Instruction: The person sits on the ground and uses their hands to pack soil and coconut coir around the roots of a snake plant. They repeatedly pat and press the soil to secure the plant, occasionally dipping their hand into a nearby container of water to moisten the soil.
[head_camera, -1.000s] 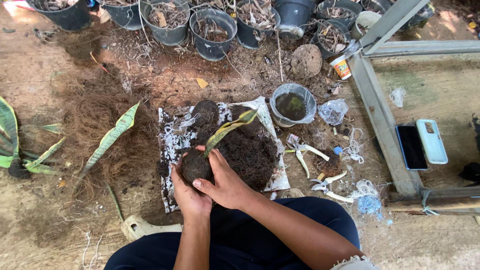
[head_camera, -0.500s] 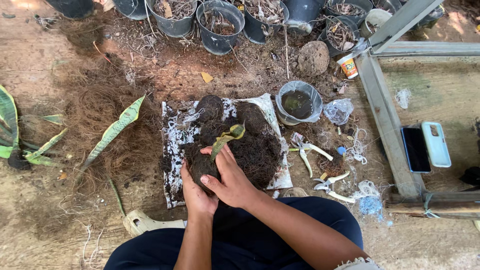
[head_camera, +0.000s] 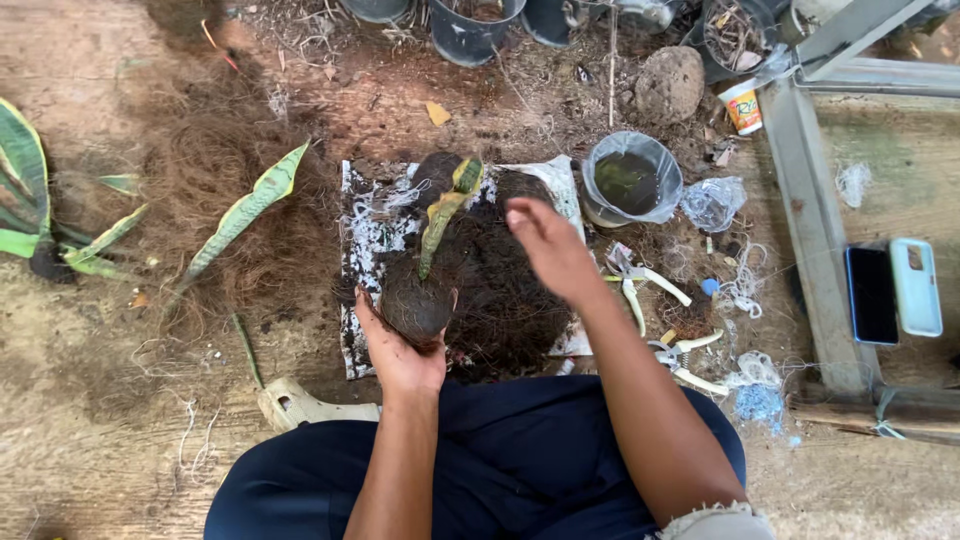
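Root ball (head_camera: 415, 305) against left hand (head_camera: 400, 350) fingers: fibrous, matt, rough, dark brown. Leaf (head_camera: 440, 215) above it: waxy, smooth, green-yellow. Loose coir heap (head_camera: 510, 300) below right hand (head_camera: 545, 245) fingertips: coarse, hairy, matt. Sheet (head_camera: 365, 225) beneath: thin plastic, crinkled, soiled. Pot liner (head_camera: 632, 182) beyond right fingertips: glossy clear plastic. Ground (head_camera: 90, 400): dusty, rough.

Right hand (head_camera: 545, 245) left root ball (head_camera: 415, 305), where it lay cupped beside left hand half second ago; lifted, fingers spread, above soil heap (head_camera: 505, 300), toward lined pot (head_camera: 630, 180). Left hand (head_camera: 400, 355) alone gripped ball from below, at near-left edge of heap. Leaf (head_camera: 440, 215) on ball, lying flat toward pot one second ago, stood more upright, tip pointing away from person. View shifted nearer: black pots (head_camera: 475, 25) beyond heap were cropped at top edge.
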